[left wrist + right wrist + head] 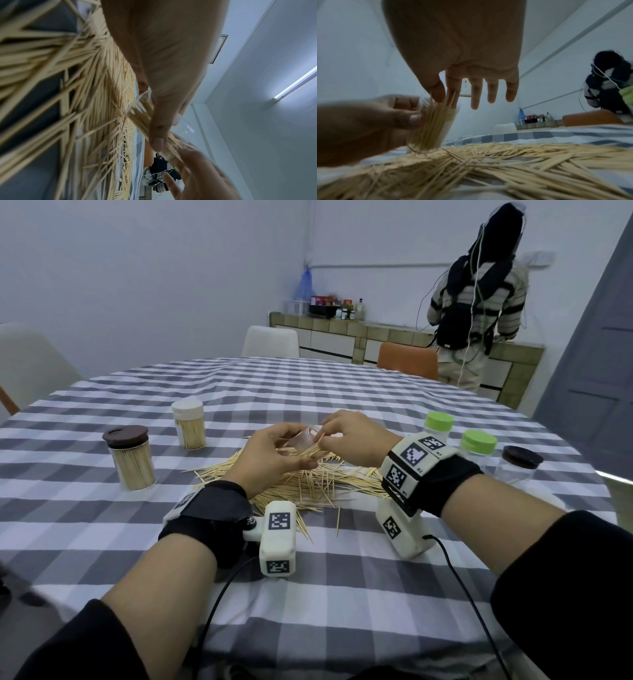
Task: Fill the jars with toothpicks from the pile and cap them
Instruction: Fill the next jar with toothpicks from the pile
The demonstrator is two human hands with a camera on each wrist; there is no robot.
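My left hand (289, 448) grips a clear, lidless jar (303, 438), tilted just above the toothpick pile (308, 482). The jar (435, 129) is partly filled with toothpicks, and its mouth faces my right hand. Thumb and forefinger of my right hand (325, 436) pinch a bundle of toothpicks (449, 98) at the jar's mouth, with the other fingers straight. In the left wrist view my thumb (157, 129) lies across the jar (137, 112), and the right hand (197, 175) is just beyond it.
Two capped, full jars stand at the left: a brown-lidded one (129, 457) and a white-lidded one (189, 424). At the right stand empty capped jars, two with green lids (439, 424) (478, 445) and one with a brown lid (520, 462). A person (476, 296) stands at the far counter.
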